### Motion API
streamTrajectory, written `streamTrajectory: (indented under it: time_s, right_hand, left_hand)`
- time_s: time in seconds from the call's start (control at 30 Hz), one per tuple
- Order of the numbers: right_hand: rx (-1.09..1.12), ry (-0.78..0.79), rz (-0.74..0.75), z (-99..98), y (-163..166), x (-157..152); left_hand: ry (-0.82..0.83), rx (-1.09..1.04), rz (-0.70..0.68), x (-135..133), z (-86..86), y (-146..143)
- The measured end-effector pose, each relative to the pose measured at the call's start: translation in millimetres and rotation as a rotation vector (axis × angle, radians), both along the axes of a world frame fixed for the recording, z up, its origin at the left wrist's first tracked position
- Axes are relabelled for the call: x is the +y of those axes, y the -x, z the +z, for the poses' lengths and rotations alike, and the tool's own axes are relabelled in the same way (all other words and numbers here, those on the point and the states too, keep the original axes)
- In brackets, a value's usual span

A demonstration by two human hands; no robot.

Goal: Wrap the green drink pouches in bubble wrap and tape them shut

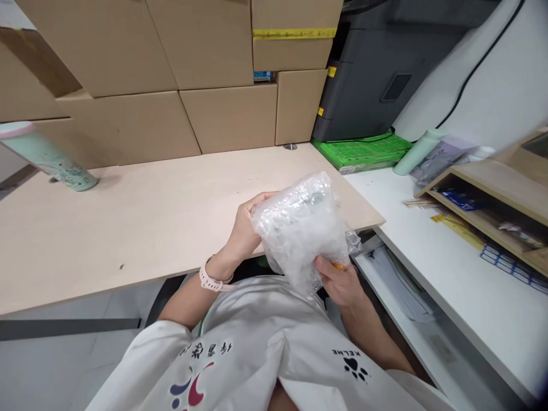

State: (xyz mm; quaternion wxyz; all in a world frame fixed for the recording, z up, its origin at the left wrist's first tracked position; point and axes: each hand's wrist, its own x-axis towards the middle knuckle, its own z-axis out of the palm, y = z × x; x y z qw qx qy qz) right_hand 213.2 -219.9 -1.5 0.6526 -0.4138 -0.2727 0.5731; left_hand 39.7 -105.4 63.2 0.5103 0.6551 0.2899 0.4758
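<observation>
Bubble-wrap bundle (302, 228) is gripped by both hands: left hand (244, 228) closed on its far side, right hand (340, 282) clasped beneath; desk edge (171, 274) lies just beyond.

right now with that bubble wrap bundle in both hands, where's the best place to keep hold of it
Probably at its two ends, as now. The bubble wrap bundle is soft, bulky and tilted, with something wrapped inside. The left hand cups the upper left end from the side, and the right hand supports the lower end from beneath, so the load rests on a palm rather than on loose film.
</observation>
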Motion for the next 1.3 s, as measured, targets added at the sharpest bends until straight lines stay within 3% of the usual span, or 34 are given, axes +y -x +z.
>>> streamTrajectory:
  time_s: [0.13,0.23,0.37,0.47,0.57,0.63,0.73,0.87,1.0,1.13,1.3]
  right_hand:
    - [0.061,-0.027,-0.076,10.4,9,12]
    - [0.091,-0.004,-0.141,16.1,15,28]
    - [0.035,0.038,-0.081,15.7,24,55]
    - [-0.092,0.047,-0.005,7.8,22,66]
    - [-0.326,-0.016,-0.246,2.7,9,67]
    - [-0.513,-0.178,-0.363,5.4,-1,67]
    - [-0.721,-0.402,-0.174,12.8,-8,74]
    - [-0.861,-0.462,0.082,7.4,-1,90]
    - [-0.880,-0.446,0.141,-6.8,1,96]
    - [-0.851,-0.406,0.040,-4.4,-13,89]
    - [-0.860,-0.323,-0.174,1.7,-31,78]
  left_hand:
    - [0.241,-0.149,-0.230,7,-10.6,-2]
    - [0.262,-0.195,-0.323,6,-18.8,-2]
    - [0.144,-0.093,-0.050,14,-37.0,-12]
    - [0.080,0.127,0.104,38,-57.0,-13]
    - [0.063,0.312,0.217,63,-69.3,-1]
    - [0.004,0.395,0.328,67,-68.4,7]
    - [-0.225,0.527,0.424,56,-58.4,9]
    - [-0.453,0.773,0.236,35,-53.6,-2]
    - [-0.482,0.826,0.159,31,-62.7,-7]
    - [-0.412,0.702,0.178,30,-60.5,9]
    - [-0.337,0.644,0.319,12,-50.4,38]
